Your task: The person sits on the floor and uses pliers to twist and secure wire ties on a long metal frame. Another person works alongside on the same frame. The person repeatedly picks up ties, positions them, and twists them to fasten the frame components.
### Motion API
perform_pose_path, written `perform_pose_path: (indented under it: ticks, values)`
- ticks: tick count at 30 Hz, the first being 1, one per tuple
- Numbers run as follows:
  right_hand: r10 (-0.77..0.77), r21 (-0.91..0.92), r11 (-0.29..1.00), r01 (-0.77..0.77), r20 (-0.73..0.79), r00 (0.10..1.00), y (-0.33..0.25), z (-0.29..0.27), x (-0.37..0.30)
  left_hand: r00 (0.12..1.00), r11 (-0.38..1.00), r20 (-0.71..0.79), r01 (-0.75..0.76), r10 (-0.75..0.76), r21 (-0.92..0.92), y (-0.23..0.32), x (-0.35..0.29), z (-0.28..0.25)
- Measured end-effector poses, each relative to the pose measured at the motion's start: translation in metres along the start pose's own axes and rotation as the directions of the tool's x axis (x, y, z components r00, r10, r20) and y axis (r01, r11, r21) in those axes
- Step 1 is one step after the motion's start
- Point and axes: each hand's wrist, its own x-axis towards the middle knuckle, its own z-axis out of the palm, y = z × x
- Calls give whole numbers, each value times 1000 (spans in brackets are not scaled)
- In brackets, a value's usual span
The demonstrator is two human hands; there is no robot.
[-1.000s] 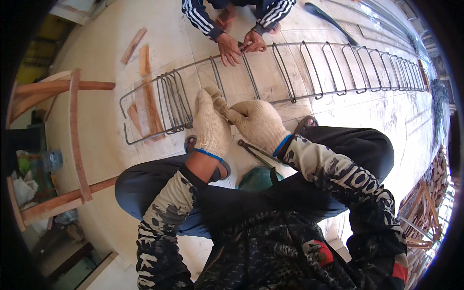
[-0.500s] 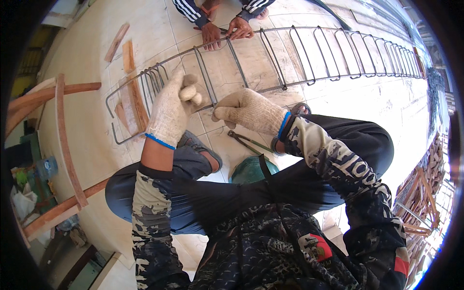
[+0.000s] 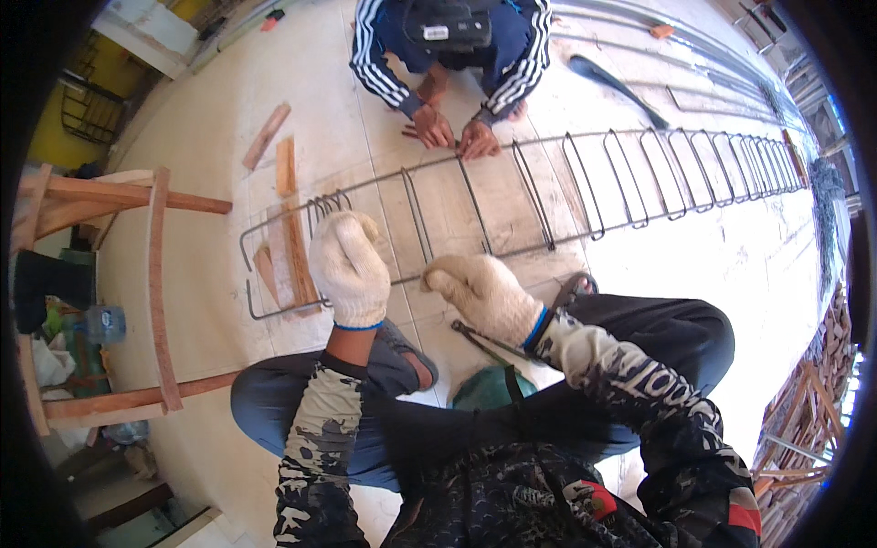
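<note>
My left hand (image 3: pixel 350 270), in a cream knit glove with a blue cuff, is closed just above the near side of a long steel rebar cage (image 3: pixel 474 205). Its fingers curl in toward the palm. To its right my right hand (image 3: pixel 484 294), gloved the same way, has thumb and fingers pinched together beside the cage's near rod. Whatever either hand grips is too small or hidden to make out. Long-handled pincers (image 3: pixel 493 345) lie under my right hand, next to a green rounded object (image 3: pixel 493 388) between my legs.
Opposite me a crouching person's hands (image 3: pixel 478 140) work at the cage's far rod. Wood pieces (image 3: pixel 294 239) lie under the cage's left end. A wooden frame (image 3: pixel 163 292) stands at left. Steel bars (image 3: pixel 630 32) lie at the far right, and a wood pile (image 3: pixel 813 393) at right.
The view has tilted up, showing more of the other person. My left hand's raised fingers have folded in and the hand has turned. My right hand stays pinched near the rod.
</note>
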Motion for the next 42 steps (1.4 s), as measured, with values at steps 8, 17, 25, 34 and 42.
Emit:
perform_pose_path:
  ticks: [8,17,25,34,42]
  values:
    - [-10,90,996,15,-58,998,-23,3,-10,992,990,-89,-101,92,-102,4,8,0]
    - [-48,-137,990,33,-110,993,-19,-6,-13,483,215,574,855,-661,-472,6,18,-35]
    - [142,56,989,-138,-72,987,-31,-8,-14,869,886,245,458,-430,-71,4,23,-42]
    - [89,1,996,-90,98,991,-30,25,-14,457,-167,311,329,-834,-930,3,18,-17]
    - [122,-38,992,-121,25,992,-23,14,-10,635,35,391,550,-666,-834,-25,14,-28]
